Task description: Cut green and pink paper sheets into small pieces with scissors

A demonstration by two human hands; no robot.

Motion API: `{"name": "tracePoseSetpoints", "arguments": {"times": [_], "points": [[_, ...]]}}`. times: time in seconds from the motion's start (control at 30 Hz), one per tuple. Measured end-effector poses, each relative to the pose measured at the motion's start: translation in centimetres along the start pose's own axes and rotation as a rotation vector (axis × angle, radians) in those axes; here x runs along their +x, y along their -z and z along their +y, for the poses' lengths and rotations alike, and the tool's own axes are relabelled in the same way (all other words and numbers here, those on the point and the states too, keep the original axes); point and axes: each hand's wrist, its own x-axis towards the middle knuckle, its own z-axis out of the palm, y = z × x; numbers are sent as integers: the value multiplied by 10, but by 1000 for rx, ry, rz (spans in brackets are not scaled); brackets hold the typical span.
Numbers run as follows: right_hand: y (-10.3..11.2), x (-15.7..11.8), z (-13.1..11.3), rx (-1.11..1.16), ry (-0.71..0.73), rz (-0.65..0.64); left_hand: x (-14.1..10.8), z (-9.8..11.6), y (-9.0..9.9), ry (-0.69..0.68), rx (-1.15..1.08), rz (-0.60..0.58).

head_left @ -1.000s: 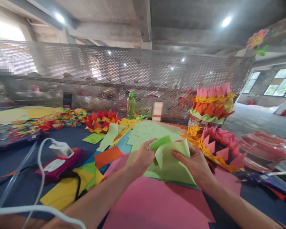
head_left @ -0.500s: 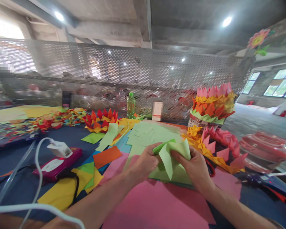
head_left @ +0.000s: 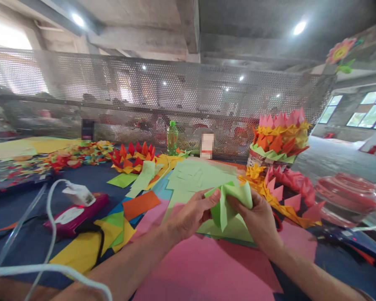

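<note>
Left hand (head_left: 192, 212): thumb moved onto green paper (head_left: 224, 207) | left hand, right hand (head_left: 260, 217): pinched closed | paper between

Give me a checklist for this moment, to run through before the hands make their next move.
1. Left hand grips the green paper: ok.
2. Right hand grips it too: ok, at its right side.
3. Paper flat: not ok, it is bent between the hands.
4. Single sheet: cannot tell, two shades of green show.
5. White cable free of the left forearm: cannot tell, they overlap in view.
6. Bottle upright and capped: ok.
</note>
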Motion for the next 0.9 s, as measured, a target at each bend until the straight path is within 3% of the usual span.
{"name": "tracePoseSetpoints", "arguments": {"times": [0.13,0.3,0.9], "points": [[0,-1,-6,-27,-26,38,-1,1,-1,-46,64,-54],[-1,-2,-9,-52,-2,58,1,-1,-2,12,94,57],[-1,-4,-6,-33,14,39,6,-10,3,9,35,68]]}}
